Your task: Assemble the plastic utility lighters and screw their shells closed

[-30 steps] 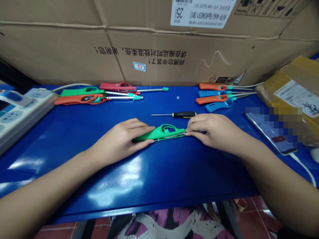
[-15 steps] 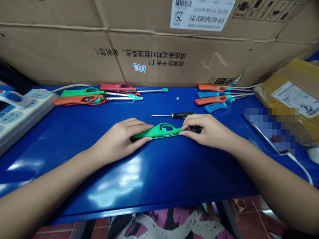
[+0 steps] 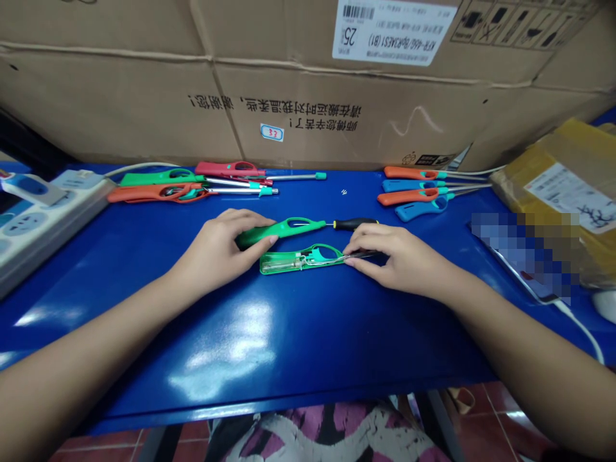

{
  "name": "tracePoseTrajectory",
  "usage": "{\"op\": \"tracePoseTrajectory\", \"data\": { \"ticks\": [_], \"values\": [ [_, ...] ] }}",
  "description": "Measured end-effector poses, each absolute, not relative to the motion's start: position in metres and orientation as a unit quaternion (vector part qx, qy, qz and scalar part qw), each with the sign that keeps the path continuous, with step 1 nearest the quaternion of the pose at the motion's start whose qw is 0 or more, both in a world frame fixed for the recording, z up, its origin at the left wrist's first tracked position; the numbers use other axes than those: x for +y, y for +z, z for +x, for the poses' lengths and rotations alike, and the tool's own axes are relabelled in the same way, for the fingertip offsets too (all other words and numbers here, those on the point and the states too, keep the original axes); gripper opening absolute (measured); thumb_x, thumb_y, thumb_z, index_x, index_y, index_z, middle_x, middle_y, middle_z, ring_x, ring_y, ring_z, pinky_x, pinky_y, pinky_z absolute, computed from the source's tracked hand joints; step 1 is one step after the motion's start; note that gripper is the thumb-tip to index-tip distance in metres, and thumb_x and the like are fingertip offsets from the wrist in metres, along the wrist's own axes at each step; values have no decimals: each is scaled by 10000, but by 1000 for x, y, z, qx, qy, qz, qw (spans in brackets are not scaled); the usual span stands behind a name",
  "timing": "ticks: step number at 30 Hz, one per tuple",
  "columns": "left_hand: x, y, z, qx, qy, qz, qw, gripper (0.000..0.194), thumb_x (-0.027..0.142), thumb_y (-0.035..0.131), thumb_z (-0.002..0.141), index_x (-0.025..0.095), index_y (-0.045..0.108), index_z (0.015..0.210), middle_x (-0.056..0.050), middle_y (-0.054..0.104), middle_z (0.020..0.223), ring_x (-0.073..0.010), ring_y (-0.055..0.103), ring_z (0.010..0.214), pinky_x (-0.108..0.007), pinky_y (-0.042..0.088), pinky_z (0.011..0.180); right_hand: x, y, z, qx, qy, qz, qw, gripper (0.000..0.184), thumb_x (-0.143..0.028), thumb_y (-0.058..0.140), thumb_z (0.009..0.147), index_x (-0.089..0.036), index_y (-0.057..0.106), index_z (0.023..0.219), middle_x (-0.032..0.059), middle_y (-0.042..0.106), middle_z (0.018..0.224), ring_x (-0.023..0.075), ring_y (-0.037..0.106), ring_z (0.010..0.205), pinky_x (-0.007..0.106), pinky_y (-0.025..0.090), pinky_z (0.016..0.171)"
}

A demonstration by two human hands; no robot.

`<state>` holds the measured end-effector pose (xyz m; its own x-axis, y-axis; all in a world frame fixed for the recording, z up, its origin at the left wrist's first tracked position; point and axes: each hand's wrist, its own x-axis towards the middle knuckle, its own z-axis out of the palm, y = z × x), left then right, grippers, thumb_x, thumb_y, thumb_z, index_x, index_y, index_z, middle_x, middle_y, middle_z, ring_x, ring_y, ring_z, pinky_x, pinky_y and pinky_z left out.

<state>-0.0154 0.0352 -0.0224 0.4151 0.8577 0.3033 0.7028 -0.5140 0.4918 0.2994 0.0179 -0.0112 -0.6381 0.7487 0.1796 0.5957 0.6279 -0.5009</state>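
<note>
My left hand (image 3: 231, 247) grips a green half-shell (image 3: 293, 229) of a lighter, lifted off and held behind the other half. In front of it lies the opened green lighter body (image 3: 283, 262), its clear fuel tank, turquoise trigger and wires exposed. The fingers of my right hand (image 3: 380, 253) are closed on the narrow nozzle end of that body; a dark rod shows partly under them. Just behind my right hand is a screwdriver (image 3: 353, 224) with a black and yellow handle, its shaft partly covered by the raised shell.
Several lighters (image 3: 163, 192) are piled at back left, and several orange and blue ones (image 3: 414, 196) at back right. A power strip (image 3: 43, 218) stands left. To the right are a phone (image 3: 520, 256) and a yellow package (image 3: 572, 186). A cardboard box (image 3: 289, 83) walls the back.
The green lighter has come apart: my left hand has lifted one half-shell away and back, showing the inside. My right hand has stayed at the nozzle end.
</note>
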Motion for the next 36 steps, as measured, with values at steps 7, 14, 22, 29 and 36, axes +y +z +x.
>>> {"op": "tracePoseTrajectory", "data": {
  "ticks": [7,14,22,29,36],
  "values": [
    [23,-19,-6,372,252,891,68,379,446,641,949,218,688,1248,-92,687,1227,-273,602,1149,-452,469,1019,17,-18,289,-854,204,-422,225,89,-244,660,929,-187,713,885,48,708,914,176,645,862,307,507,778],
    [17,-28,2,297,203,929,82,276,298,560,1017,206,692,1242,-99,685,1175,-229,625,1067,-389,505,917,18,-18,292,-890,150,-372,218,101,-211,628,941,-180,722,919,47,722,949,180,668,902,307,508,805],
    [14,-27,5,276,209,935,73,273,271,556,1016,195,698,1237,-102,680,1132,-230,624,1044,-390,529,908,13,-14,289,-869,167,-413,214,78,-182,671,880,-203,730,835,21,731,887,179,673,855,306,504,779],
    [15,-31,7,273,238,927,96,268,234,598,994,184,700,1237,-83,680,1072,-204,606,990,-342,499,877,11,-17,288,-871,159,-411,216,135,-197,651,927,-191,747,832,36,721,867,182,649,825,325,481,791],
    [14,-32,7,266,243,927,105,269,223,615,984,187,698,1237,-79,684,1084,-196,604,986,-328,491,875,12,-16,290,-842,212,-445,218,112,-220,698,899,-206,755,803,14,717,853,163,638,787,304,465,725]
  ]
}}
